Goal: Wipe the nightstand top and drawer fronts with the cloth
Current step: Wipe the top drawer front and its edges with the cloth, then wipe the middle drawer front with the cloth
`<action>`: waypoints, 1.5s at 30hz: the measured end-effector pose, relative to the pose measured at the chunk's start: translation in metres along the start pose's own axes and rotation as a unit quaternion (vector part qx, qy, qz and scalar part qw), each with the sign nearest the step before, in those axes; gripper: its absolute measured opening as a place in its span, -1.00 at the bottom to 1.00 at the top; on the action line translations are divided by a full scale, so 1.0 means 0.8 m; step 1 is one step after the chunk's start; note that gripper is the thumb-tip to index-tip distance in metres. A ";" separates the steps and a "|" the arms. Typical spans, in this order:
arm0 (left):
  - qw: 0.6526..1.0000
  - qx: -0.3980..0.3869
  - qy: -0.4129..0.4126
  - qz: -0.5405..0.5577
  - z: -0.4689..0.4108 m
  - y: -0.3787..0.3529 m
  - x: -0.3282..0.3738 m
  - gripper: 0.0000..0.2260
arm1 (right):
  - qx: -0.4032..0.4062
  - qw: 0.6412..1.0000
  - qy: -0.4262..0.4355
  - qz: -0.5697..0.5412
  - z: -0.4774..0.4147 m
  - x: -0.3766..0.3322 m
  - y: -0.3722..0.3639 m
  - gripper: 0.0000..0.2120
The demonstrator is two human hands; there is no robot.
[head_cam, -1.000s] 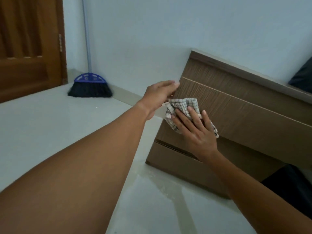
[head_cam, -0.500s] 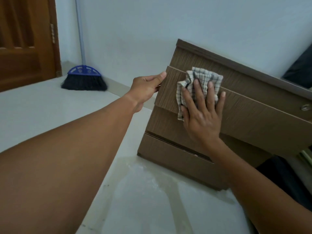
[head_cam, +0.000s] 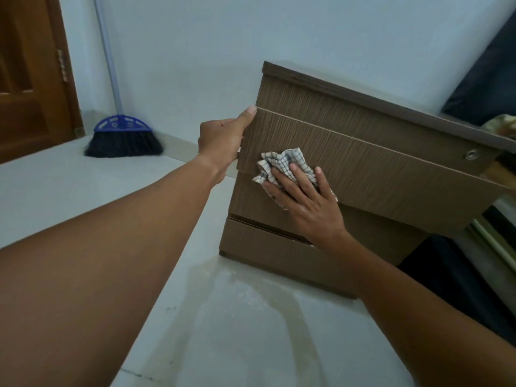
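Observation:
A brown wood-grain nightstand (head_cam: 363,127) stands against the pale wall. Its upper drawer front (head_cam: 377,174) is pulled out a little, with a small round lock (head_cam: 471,155) near its right end. A lower drawer front (head_cam: 268,247) sits below. My left hand (head_cam: 223,141) grips the left edge of the upper drawer front. My right hand (head_cam: 304,199) lies flat on a crumpled white checked cloth (head_cam: 282,163), pressing it against the lower left part of that drawer front. The nightstand top shows only as a dark edge.
A blue-headed broom (head_cam: 124,138) leans against the wall at the left, beside a brown wooden door (head_cam: 30,79). The pale tiled floor (head_cam: 251,331) has a damp-looking patch in front of the nightstand. Dark fabric (head_cam: 452,289) lies at the right.
My right hand has slid the cloth down from the upper edge of the drawer front to its lower left part. My left hand keeps its hold on the drawer's left edge.

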State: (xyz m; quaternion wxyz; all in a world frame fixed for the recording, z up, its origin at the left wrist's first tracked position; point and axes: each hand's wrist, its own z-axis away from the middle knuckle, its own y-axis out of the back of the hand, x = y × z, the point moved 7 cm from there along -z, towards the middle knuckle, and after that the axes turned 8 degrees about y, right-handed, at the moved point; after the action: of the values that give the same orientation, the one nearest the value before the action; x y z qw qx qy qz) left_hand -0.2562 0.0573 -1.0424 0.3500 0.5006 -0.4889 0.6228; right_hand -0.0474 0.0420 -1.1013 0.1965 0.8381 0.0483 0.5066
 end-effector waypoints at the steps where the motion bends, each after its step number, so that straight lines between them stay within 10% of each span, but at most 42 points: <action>1: 0.999 0.040 -0.005 -0.011 0.001 0.005 0.001 -0.50 | -0.001 1.000 -0.004 -0.005 0.008 0.006 -0.002 -0.26; 14: 0.950 0.270 -0.068 -0.143 0.048 0.080 -0.022 -0.73 | -0.024 0.931 -0.329 -0.158 0.056 0.089 -0.034 -0.47; 19: 0.944 0.249 -0.060 -0.207 0.056 0.056 -0.036 -0.40 | 0.016 0.801 -0.555 -0.226 0.108 0.097 -0.038 -0.46; 24: 0.900 0.165 -0.197 -0.353 0.087 -0.004 -0.030 -0.52 | 0.095 0.689 -0.667 -0.266 0.140 0.092 -0.017 -0.45; 30: 0.811 -0.018 -0.287 -0.510 0.109 -0.093 -0.061 -0.69 | 0.155 0.746 -0.565 -0.315 0.117 0.093 0.030 -0.55; 36: 0.751 -0.011 -0.297 -0.589 0.129 -0.167 -0.065 -0.84 | 0.086 0.931 -0.285 -0.211 0.086 0.085 0.068 -0.38; 45: 0.703 0.061 -0.323 -0.631 0.140 -0.154 -0.033 -0.86 | 0.037 0.957 -0.238 -0.164 0.069 0.057 0.035 -0.63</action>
State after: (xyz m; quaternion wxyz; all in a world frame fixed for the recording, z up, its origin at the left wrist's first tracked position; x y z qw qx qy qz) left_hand -0.1040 -0.0148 -1.0338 0.4500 0.8830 -0.1030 0.0852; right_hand 0.0193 0.0137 -1.0756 0.2516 0.9218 0.1554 0.2508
